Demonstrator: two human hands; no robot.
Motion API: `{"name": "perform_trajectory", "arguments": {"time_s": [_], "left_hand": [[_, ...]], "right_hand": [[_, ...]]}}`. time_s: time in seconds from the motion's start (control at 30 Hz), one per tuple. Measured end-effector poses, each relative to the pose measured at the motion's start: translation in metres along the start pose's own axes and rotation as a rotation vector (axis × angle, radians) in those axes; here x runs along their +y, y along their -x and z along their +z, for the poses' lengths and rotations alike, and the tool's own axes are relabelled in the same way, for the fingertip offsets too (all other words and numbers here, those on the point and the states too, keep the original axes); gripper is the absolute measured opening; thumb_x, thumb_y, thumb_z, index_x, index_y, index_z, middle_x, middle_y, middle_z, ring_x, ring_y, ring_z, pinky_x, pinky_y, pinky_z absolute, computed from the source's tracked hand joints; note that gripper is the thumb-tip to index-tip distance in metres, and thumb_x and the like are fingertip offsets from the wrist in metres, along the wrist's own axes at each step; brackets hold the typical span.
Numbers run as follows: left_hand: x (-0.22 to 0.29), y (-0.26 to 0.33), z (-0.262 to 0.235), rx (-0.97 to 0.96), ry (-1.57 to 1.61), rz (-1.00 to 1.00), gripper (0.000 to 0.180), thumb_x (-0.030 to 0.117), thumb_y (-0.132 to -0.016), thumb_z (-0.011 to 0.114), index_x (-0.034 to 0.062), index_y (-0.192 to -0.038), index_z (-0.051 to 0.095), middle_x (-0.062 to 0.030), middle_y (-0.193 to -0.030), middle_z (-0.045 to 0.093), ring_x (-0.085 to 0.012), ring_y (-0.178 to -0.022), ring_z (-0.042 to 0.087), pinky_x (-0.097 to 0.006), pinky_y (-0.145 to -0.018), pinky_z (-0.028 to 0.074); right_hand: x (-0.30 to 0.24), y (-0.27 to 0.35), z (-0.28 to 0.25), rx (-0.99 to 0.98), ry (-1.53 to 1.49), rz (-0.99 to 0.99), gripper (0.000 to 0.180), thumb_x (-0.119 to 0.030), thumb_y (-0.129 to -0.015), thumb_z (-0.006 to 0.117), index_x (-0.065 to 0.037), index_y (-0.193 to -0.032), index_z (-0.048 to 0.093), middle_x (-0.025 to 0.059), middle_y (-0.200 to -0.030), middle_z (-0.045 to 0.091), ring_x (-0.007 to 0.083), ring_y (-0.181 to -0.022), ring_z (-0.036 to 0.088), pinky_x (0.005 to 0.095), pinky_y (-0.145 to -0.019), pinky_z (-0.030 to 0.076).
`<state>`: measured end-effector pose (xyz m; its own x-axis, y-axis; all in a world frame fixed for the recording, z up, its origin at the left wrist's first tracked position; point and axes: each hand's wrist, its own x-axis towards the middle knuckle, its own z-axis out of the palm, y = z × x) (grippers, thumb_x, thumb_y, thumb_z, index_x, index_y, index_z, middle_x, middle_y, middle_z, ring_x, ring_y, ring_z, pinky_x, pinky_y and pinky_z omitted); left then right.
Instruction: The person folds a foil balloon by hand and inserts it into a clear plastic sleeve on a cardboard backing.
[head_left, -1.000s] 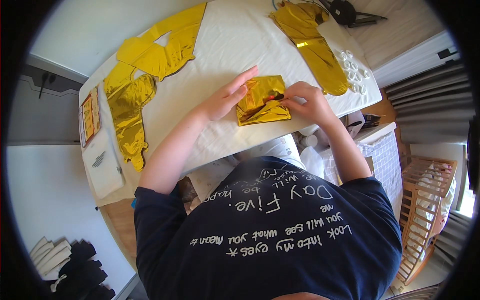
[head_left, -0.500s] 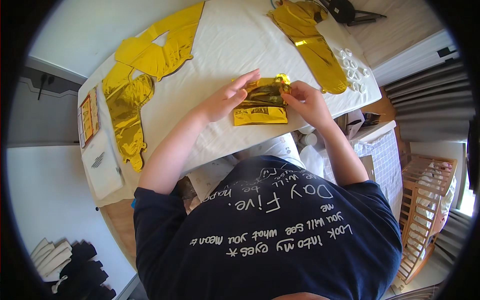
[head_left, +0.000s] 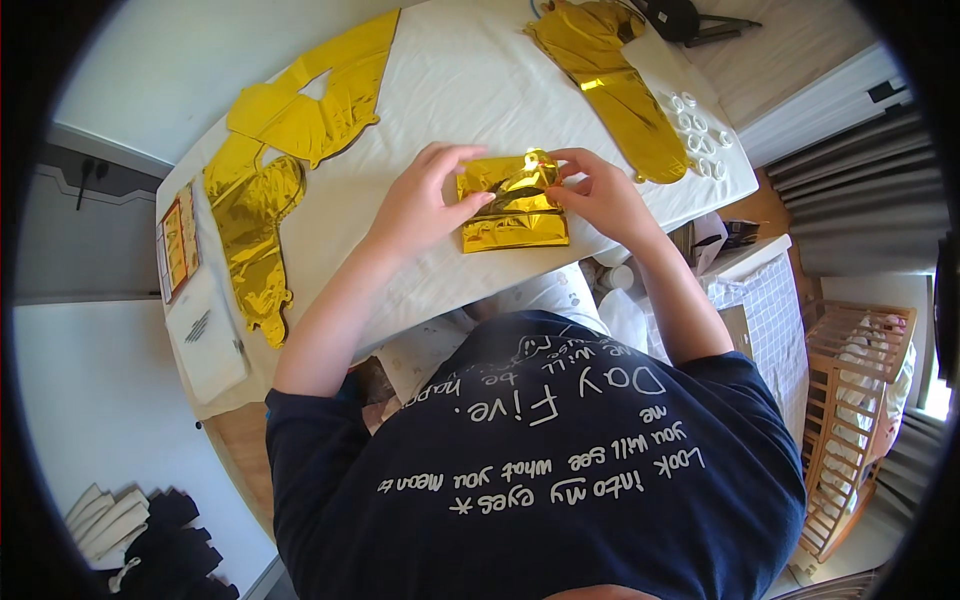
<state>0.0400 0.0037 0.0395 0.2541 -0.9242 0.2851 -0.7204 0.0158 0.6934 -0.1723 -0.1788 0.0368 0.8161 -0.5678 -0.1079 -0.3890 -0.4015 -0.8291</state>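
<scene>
Farthest left on the white-covered surface point(head_left: 450, 100), a printed card point(head_left: 181, 245) lies at nine o'clock from the folded gold foil point(head_left: 514, 230), a white packet point(head_left: 208, 345) at eight. A flat gold spread point(head_left: 255, 225) bends from nine to ten. The left hand point(head_left: 424, 203) sits at nine o'clock, fingers and thumb apart, at the folded foil's edge. That foil lies between the hands. The right hand point(head_left: 606, 200) is at three o'clock, fingers at a raised flap point(head_left: 530, 172); whether they pinch it cannot be told. A long gold sheet point(head_left: 628, 105) lies between one and two, small white rings point(head_left: 699, 143) between two and three.
</scene>
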Motion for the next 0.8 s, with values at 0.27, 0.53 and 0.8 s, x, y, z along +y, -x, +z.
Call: {"name": "perform_trajectory", "arguments": {"time_s": [0.27, 0.53, 0.8], "left_hand": [[-0.009, 0.011, 0.010, -0.056, 0.168, -0.218, 0.030, 0.012, -0.093, 0.077, 0.0051, -0.121, 0.070, -0.0110, -0.105, 0.070, -0.0184, -0.084, 0.071, -0.032, -0.076, 0.056], [-0.017, 0.013, 0.018, -0.101, 0.033, -0.215, 0.019, 0.008, -0.090, 0.073, 0.0028, -0.109, 0.073, -0.0157, -0.098, 0.068, -0.0272, -0.083, 0.072, -0.037, -0.075, 0.056], [0.003, 0.014, 0.017, 0.019, -0.464, 0.181, 0.032, 0.019, -0.094, 0.073, 0.0085, -0.124, 0.071, -0.0106, -0.119, 0.069, -0.0235, -0.115, 0.068, -0.043, -0.100, 0.052]], "right_hand": [[0.004, -0.002, 0.007, 0.014, 0.047, -0.105, 0.044, -0.011, -0.093, 0.074, -0.008, -0.137, 0.069, 0.0129, -0.109, 0.072, 0.0191, -0.083, 0.072, 0.0304, -0.079, 0.057], [0.014, -0.014, 0.016, 0.032, 0.160, -0.234, 0.030, -0.011, -0.097, 0.069, -0.005, -0.126, 0.074, 0.0142, -0.099, 0.066, 0.0223, -0.083, 0.066, 0.0324, -0.075, 0.053], [0.015, -0.017, 0.019, 0.075, 0.231, -0.263, 0.030, -0.010, -0.094, 0.069, -0.005, -0.123, 0.075, 0.0150, -0.098, 0.066, 0.0275, -0.083, 0.067, 0.0351, -0.076, 0.052]]}}
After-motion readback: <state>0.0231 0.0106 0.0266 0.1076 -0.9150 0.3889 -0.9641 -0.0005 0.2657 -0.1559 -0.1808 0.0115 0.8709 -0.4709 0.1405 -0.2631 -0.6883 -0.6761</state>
